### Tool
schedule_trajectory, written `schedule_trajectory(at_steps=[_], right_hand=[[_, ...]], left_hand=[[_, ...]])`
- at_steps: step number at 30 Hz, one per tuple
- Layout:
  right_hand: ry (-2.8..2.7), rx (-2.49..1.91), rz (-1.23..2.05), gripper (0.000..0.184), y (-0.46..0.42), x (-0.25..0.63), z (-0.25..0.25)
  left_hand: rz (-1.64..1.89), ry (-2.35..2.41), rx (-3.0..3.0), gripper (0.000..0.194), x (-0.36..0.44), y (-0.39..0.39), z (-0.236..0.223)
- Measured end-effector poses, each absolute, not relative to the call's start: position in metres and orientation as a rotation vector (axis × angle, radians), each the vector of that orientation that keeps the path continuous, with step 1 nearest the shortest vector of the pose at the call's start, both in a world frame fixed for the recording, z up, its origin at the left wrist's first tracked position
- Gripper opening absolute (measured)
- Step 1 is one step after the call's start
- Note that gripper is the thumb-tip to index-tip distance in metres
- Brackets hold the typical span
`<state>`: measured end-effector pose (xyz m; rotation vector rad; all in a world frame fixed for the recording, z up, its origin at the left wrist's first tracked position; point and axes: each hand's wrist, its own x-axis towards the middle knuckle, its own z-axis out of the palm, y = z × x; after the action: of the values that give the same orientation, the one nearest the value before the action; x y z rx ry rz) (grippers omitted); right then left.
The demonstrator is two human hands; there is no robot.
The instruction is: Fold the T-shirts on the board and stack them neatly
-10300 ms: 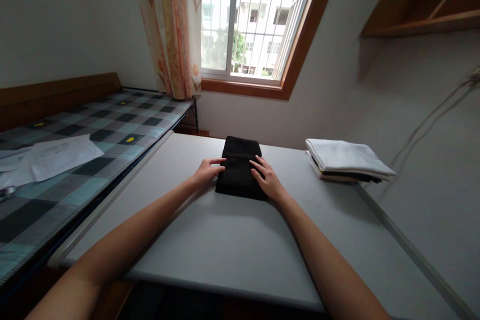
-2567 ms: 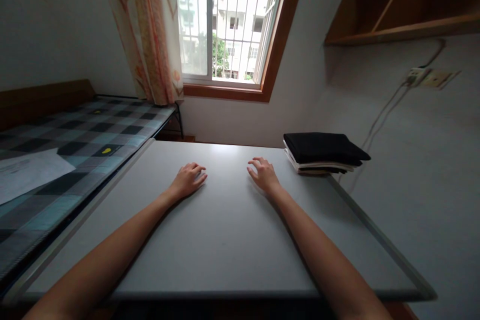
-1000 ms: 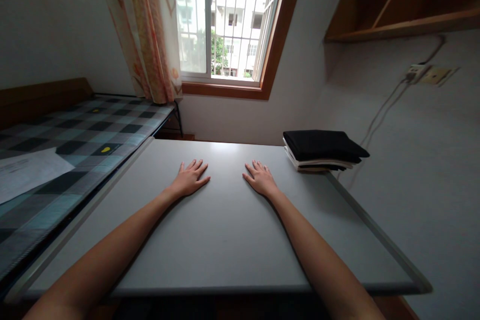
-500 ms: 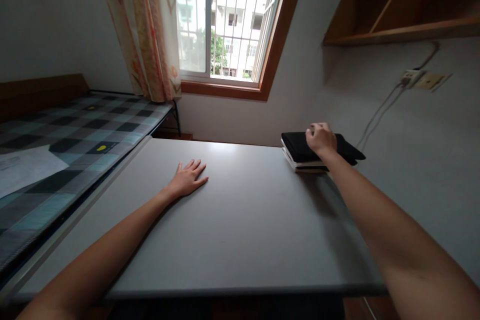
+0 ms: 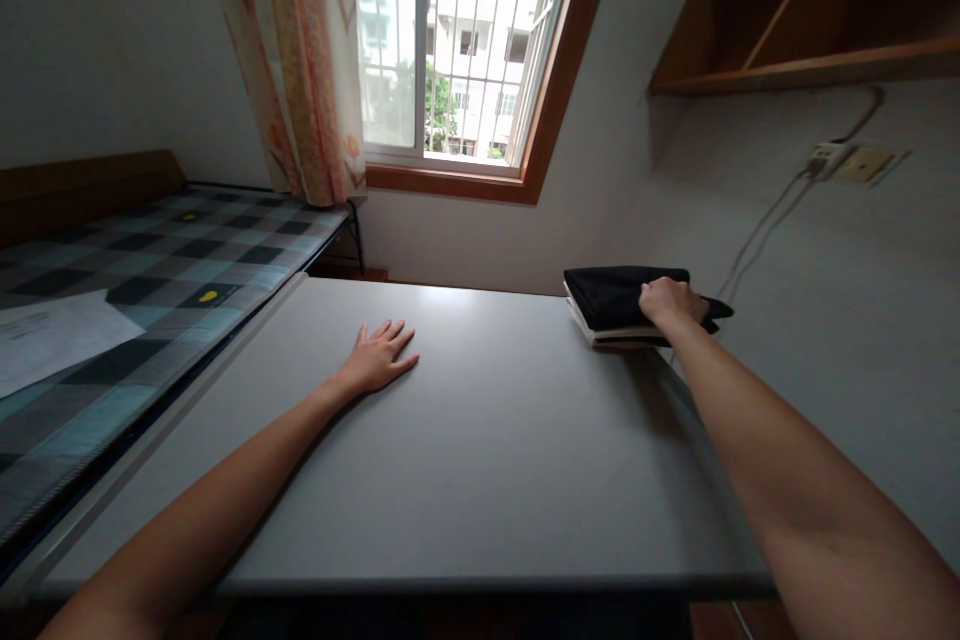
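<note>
My left hand [image 5: 379, 358] lies flat on the white tabletop [image 5: 450, 460], its fingers spread and nothing in them. At the far right corner of the table, my right hand [image 5: 671, 303] is closed on the right part of a black folded cloth [image 5: 611, 292], which looks soft. Its fingertips are partly hidden. Under the cloth lies a stack of books or notebooks [image 5: 619, 335] with pale edges, and a dark pointed flap sticks out to the right beyond my hand.
Left of the table is a bed with a checked mattress [image 5: 247, 230] and a sheet of paper [image 5: 64, 335]. A barred window [image 5: 472, 70] and a curtain [image 5: 307, 70] are behind. A wooden shelf [image 5: 810, 75] and a socket with cables [image 5: 829, 158] are on the right wall.
My right hand has moved right and slightly down over the black cloth, and its fingers have closed on it. My left hand stays flat in place.
</note>
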<state>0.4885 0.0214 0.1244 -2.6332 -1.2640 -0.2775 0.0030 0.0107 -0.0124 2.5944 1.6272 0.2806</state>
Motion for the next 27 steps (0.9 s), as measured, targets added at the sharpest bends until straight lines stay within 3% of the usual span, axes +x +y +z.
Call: schedule_trajectory(at_steps=[7,14,21,27], right_hand=[[-1.318,-2.429,-0.519,0.043,0.016,0.478,0.148],[-1.422,-2.004,-0.66,0.037,0.022,0.443,0.212],[-1.462,-1.565,-0.416,0.035,0.019,0.387,0.273],[-1.584,-1.2,-0.063,0.045,0.034,0.358,0.268]], left_hand=[[0.275,1.634,2.583,0.065,0.004,0.01,-0.011],[0.291,1.621,2.589,0.065,0.004,0.011,-0.012],[0.369,1.588,2.562,0.061,0.001,0.012,-0.015],[0.811,1.341,2.229,0.057,0.003,0.012,-0.005]])
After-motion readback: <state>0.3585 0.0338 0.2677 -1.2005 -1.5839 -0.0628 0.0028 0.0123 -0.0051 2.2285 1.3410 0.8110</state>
